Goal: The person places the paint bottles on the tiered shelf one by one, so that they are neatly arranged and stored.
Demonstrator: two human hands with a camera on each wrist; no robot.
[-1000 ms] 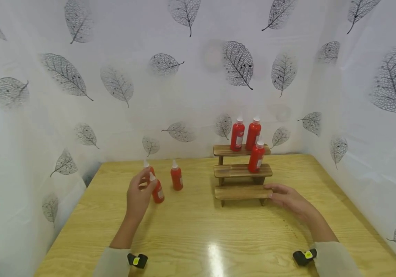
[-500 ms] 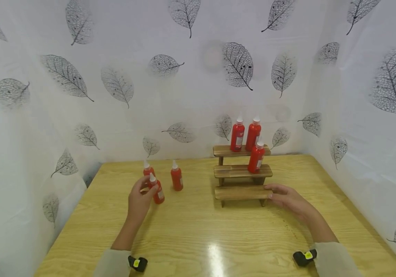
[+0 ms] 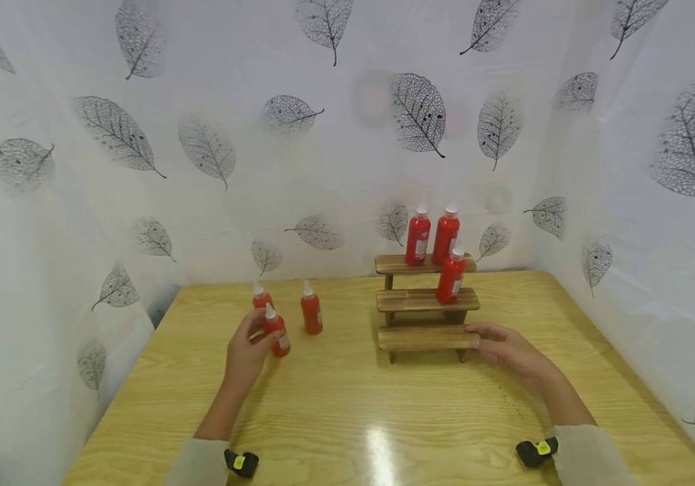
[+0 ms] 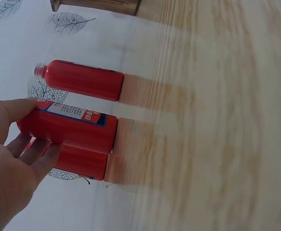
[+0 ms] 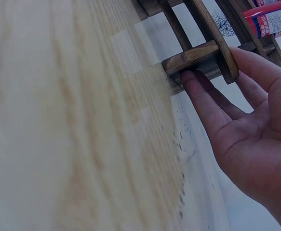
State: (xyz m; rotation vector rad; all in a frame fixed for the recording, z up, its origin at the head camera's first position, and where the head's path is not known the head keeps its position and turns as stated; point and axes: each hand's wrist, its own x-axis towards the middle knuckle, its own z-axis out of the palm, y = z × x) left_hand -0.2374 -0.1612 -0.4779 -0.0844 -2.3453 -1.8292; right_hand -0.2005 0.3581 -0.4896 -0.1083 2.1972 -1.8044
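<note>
My left hand [image 3: 246,351] holds a red squeeze bottle [image 3: 277,341] with a white pointed cap, thumb on one side and fingers on the other. The bottle stands upright on the wooden table [image 3: 323,405]. In the left wrist view the thumb lies by the label of this bottle [image 4: 77,127]. Another red bottle [image 3: 262,299] stands just behind it, partly hidden by the hand. To the right is a third red bottle [image 3: 311,314]. My right hand [image 3: 511,351] pinches the right end of the lowest step of a wooden three-step stand [image 3: 420,337]; the right wrist view shows this stand [image 4: 97,4] only from the left camera's top edge.
Two red bottles [image 3: 418,239] stand on the stand's top step. One more red bottle [image 3: 451,278] is on the right part of the middle step. A white curtain [image 3: 335,155] with leaf prints surrounds the table at the back and sides.
My left hand has shifted slightly down along the bottle, so more of its top shows. The bottle stays almost in place. My right hand keeps its hold on the stand.
</note>
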